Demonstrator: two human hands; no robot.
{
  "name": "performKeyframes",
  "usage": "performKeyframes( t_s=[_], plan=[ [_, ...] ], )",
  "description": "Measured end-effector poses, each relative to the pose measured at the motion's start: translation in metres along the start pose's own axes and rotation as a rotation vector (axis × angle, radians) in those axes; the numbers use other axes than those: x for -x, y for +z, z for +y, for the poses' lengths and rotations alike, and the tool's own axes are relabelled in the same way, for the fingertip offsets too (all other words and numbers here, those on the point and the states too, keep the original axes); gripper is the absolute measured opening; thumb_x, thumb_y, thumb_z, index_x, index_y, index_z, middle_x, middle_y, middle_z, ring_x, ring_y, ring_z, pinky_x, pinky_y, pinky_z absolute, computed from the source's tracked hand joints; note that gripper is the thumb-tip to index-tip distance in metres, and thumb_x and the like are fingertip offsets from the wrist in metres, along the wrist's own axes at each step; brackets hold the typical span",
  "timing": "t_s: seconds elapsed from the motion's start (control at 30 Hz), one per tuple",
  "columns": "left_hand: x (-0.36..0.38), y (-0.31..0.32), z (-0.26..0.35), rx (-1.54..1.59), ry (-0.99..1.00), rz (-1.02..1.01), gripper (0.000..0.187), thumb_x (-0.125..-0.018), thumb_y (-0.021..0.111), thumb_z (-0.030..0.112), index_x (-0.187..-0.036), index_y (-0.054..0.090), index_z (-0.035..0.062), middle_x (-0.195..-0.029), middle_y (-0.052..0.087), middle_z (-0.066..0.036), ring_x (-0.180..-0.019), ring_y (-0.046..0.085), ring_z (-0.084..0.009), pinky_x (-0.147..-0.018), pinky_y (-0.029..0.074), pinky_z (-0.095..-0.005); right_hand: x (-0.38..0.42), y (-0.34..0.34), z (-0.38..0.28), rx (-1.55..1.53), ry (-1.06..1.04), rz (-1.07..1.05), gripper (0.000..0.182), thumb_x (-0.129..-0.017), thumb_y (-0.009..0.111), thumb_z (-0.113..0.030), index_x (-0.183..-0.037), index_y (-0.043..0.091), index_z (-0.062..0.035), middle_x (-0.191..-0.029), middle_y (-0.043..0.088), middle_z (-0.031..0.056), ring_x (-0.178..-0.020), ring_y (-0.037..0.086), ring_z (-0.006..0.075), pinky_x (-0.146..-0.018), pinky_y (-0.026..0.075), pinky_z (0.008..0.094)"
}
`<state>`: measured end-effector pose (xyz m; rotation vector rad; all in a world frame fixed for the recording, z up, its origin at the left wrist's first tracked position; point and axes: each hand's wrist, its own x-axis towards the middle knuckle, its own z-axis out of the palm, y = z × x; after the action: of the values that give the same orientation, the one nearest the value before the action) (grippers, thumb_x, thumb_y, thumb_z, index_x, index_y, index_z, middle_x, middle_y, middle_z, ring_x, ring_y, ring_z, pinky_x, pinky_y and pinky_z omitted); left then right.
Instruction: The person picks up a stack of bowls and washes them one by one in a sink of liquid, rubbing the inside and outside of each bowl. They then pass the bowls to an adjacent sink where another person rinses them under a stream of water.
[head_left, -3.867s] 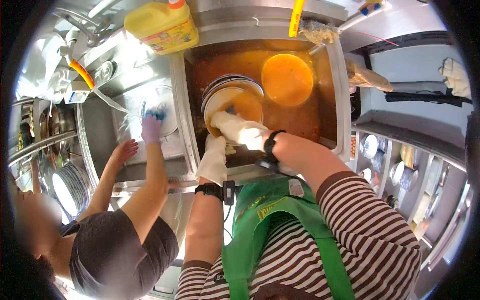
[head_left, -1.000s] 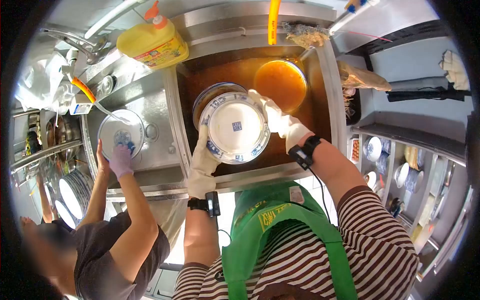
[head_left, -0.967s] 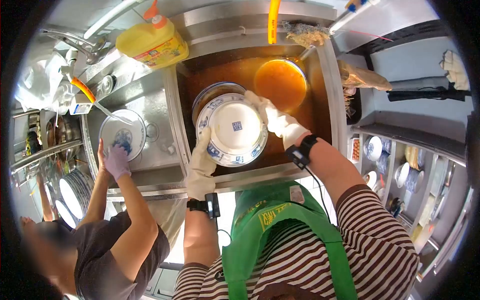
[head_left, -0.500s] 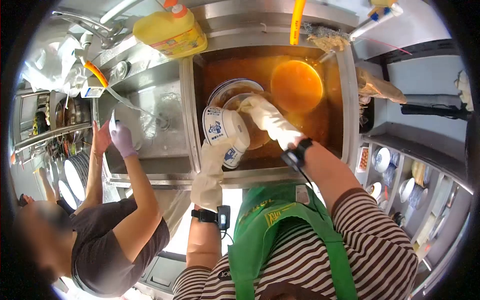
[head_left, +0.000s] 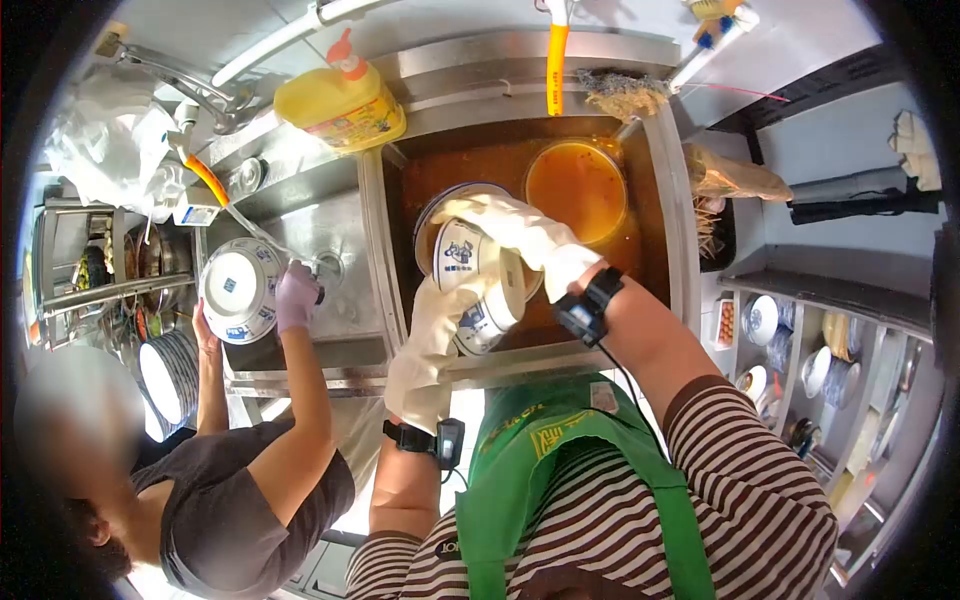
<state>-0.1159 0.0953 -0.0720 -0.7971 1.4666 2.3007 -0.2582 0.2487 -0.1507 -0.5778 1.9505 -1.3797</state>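
A white bowl with blue print (head_left: 508, 285) is tilted on its side over the right-hand sink. My left hand (head_left: 447, 305), in a cream rubber glove, grips its near side. My right hand (head_left: 495, 222), in a matching glove, reaches across the upper rim, its fingers bent over the edge; the fingertips are partly hidden. Just behind lies another blue-rimmed bowl (head_left: 428, 222), partly covered by the first. A round vessel of orange liquid (head_left: 575, 195) sits in the brownish water beyond my right hand.
At my left a co-worker (head_left: 240, 490) holds an upturned white bowl (head_left: 238, 290) over the left-hand sink (head_left: 335, 330). A yellow detergent jug (head_left: 345, 110) stands on the back ledge. An orange-ended hose (head_left: 557, 70) hangs above the water. Shelves with dishes (head_left: 815, 370) are at right.
My right hand has drawn back from inside the bowl to its upper rim, and the bowl has shifted slightly right. The co-worker now holds a white bowl up over the left-hand sink.
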Motion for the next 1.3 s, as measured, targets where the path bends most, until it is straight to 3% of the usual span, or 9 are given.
performKeyframes(
  t_s=[0.3,0.4,0.57,0.67,0.77,0.97,1.1,1.17,1.3],
  plan=[
    [-0.006,0.012,0.000,0.522,0.153,0.251,0.033,-0.101,0.074,0.020,-0.127,0.071,0.0006,-0.110,0.077,-0.010,-0.097,0.076,-0.0182,-0.085,0.063,-0.0336,0.077,0.061,0.053,-0.572,0.205,0.449,0.045,-0.118,0.049,-0.029,-0.156,0.057,-0.0057,-0.152,0.062,0.0162,-0.140,0.056,0.0252,-0.117,0.044,0.0372],
    [-0.020,0.014,-0.024,0.390,0.239,0.285,0.030,-0.108,0.063,0.023,-0.128,0.068,0.0007,-0.114,0.076,-0.010,-0.105,0.074,-0.0197,-0.090,0.062,-0.0366,0.090,0.096,0.017,-0.231,-0.207,0.673,0.049,-0.109,0.060,-0.023,-0.156,0.053,-0.0075,-0.145,0.061,0.0200,-0.124,0.063,0.0272,-0.103,0.052,0.0365],
    [-0.034,0.029,-0.050,-0.067,0.221,0.411,0.028,-0.103,0.073,0.026,-0.115,0.070,0.0003,-0.099,0.075,-0.009,-0.080,0.072,-0.0113,-0.064,0.058,-0.0279,0.066,0.081,-0.015,-0.511,-0.368,0.437,0.046,-0.106,0.049,0.005,-0.149,0.061,-0.0082,-0.154,0.057,0.0180,-0.137,0.060,0.0270,-0.114,0.048,0.0321],
    [-0.010,0.028,-0.035,0.088,0.290,0.115,0.023,-0.104,0.074,0.021,-0.114,0.073,0.0011,-0.094,0.076,-0.007,-0.069,0.068,-0.0085,-0.054,0.055,-0.0257,0.065,0.021,-0.030,0.066,-0.075,0.290,0.042,-0.113,0.049,-0.016,-0.153,0.059,-0.0082,-0.151,0.061,0.0166,-0.138,0.059,0.0283,-0.118,0.046,0.0368],
    [0.015,0.019,-0.010,0.048,0.247,0.108,0.016,-0.104,0.073,0.010,-0.117,0.075,0.0014,-0.092,0.074,-0.001,-0.072,0.064,-0.0066,-0.059,0.052,-0.0252,0.053,0.026,-0.019,-0.326,0.166,0.410,0.046,-0.117,0.044,-0.037,-0.138,0.070,-0.0062,-0.135,0.072,0.0129,-0.124,0.064,0.0223,-0.110,0.049,0.0378],
    [0.046,-0.020,0.040,0.196,0.630,-0.169,0.018,-0.099,0.078,0.010,-0.117,0.077,0.0058,-0.094,0.077,0.000,-0.075,0.066,-0.0032,-0.063,0.047,-0.0205,0.099,0.051,0.018,0.025,0.409,0.068,0.037,-0.115,0.046,-0.025,-0.131,0.073,-0.0049,-0.120,0.075,0.0160,-0.116,0.068,0.0282,-0.103,0.053,0.0392],
    [0.031,-0.059,0.068,-0.607,0.651,0.429,0.028,-0.100,0.077,0.017,-0.118,0.078,-0.0046,-0.104,0.081,-0.015,-0.091,0.076,-0.0202,-0.079,0.058,-0.0365,0.149,0.068,0.057,0.559,-0.104,0.271,0.037,-0.110,0.046,-0.018,-0.126,0.076,-0.0039,-0.128,0.074,0.0244,-0.125,0.067,0.0395,-0.110,0.051,0.0465],
    [0.038,-0.066,0.095,-0.785,0.410,0.672,0.046,-0.101,0.074,0.040,-0.120,0.076,-0.0030,-0.114,0.076,-0.031,-0.111,0.071,-0.0479,-0.096,0.054,-0.0549,0.154,0.075,0.039,0.496,0.096,0.246,0.036,-0.109,0.047,-0.018,-0.125,0.077,-0.0057,-0.130,0.073,0.0247,-0.127,0.066,0.0411,-0.111,0.051,0.0471],
    [-0.042,-0.148,0.058,-0.550,0.425,0.647,0.048,-0.104,0.067,0.036,-0.135,0.069,-0.0008,-0.123,0.073,-0.031,-0.114,0.071,-0.0442,-0.099,0.054,-0.0502,0.152,0.080,0.031,0.477,0.192,0.300,0.036,-0.110,0.046,-0.018,-0.124,0.079,-0.0099,-0.130,0.074,0.0214,-0.123,0.068,0.0394,-0.109,0.053,0.0470]
  ],
)
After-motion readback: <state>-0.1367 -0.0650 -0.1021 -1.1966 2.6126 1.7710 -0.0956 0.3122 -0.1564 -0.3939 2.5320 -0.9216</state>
